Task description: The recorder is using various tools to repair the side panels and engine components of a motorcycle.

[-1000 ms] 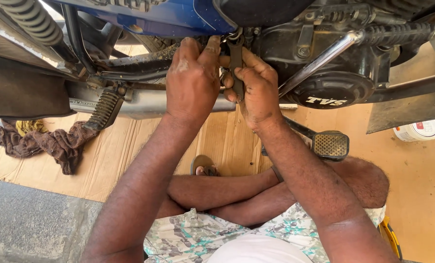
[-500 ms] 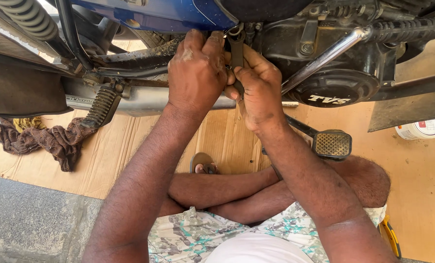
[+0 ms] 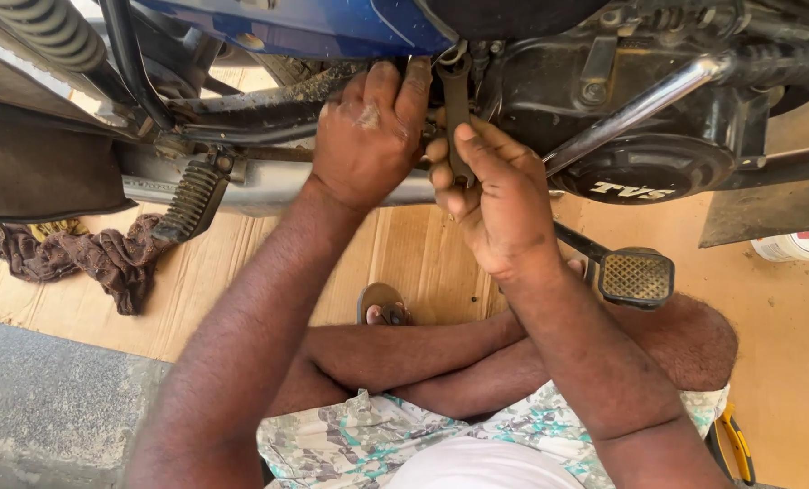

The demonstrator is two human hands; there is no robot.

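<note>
since a moment ago my hands barely shift; right hand [image 3: 500,213] grips the upright spanner [image 3: 456,113], left hand [image 3: 368,136] curls alongside on the motorcycle frame [image 3: 269,104].

Glossy blue painted panel [image 3: 314,27], dull metal spanner [image 3: 456,113], chrome lever [image 3: 640,109], matt cardboard [image 3: 196,290]

Blue motorcycle panel [image 3: 305,27], brown rag [image 3: 96,258], floral-patterned shorts [image 3: 368,439].

both arms stretched forward and up. left hand [image 3: 368,136] palm down, fingers curled and pressed forward. right hand [image 3: 495,199] just beside it, fingers clenched, thumb up. legs crossed below.
</note>
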